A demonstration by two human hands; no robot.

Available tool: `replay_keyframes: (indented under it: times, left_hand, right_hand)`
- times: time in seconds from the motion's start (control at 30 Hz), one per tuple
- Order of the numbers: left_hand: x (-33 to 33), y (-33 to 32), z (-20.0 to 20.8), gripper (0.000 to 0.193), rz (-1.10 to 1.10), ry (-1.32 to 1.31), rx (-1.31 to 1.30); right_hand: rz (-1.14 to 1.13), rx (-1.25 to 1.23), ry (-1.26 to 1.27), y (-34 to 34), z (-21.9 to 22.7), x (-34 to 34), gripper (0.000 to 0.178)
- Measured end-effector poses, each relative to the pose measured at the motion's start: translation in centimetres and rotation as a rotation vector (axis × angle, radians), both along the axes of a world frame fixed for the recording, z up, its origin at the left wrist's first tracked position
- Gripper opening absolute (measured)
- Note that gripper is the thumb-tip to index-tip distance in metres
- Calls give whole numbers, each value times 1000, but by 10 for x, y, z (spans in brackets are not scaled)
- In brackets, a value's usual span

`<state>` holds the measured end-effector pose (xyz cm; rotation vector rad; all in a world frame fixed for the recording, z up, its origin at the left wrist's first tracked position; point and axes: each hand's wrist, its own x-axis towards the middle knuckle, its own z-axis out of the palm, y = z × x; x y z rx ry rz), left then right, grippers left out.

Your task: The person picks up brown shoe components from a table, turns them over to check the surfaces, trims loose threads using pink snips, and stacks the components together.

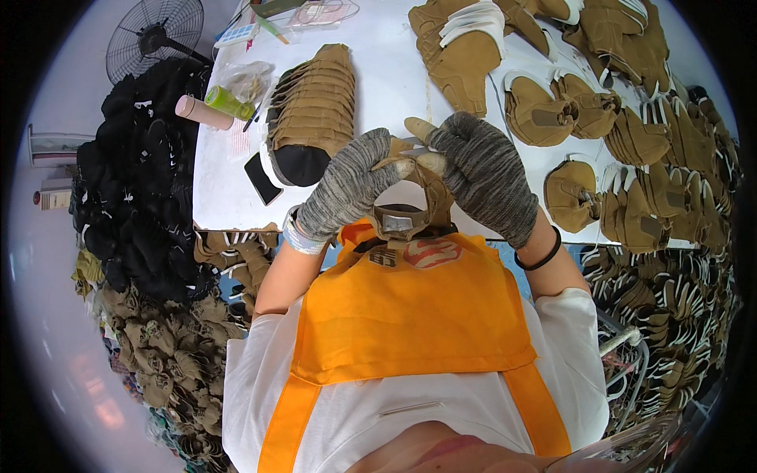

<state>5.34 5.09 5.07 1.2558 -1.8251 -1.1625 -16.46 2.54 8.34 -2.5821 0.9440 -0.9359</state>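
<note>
**Brown fabric piece was held at near edge of table**

The gloved left hand pinched its upper rim; the gloved right hand gripped it too, one finger stretched out. Stacked brown pieces lay beyond the left hand.

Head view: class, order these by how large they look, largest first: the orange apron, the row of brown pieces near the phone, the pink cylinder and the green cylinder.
1. Orange apron
2. Row of brown pieces
3. Pink cylinder and green cylinder: too alike to rank.
</note>
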Motion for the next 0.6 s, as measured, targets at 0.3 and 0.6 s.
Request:
replay_keyframes:
  times: [0.3,0.6]
  left_hand:
    - [2,0,2,30,-70,27,-9]
    - [1,1,5,28,-59,96,101]
  right_hand:
    - [-45,95,53,6,-4,-1,30]
    - [26,688,-633,5,-17,3,31]
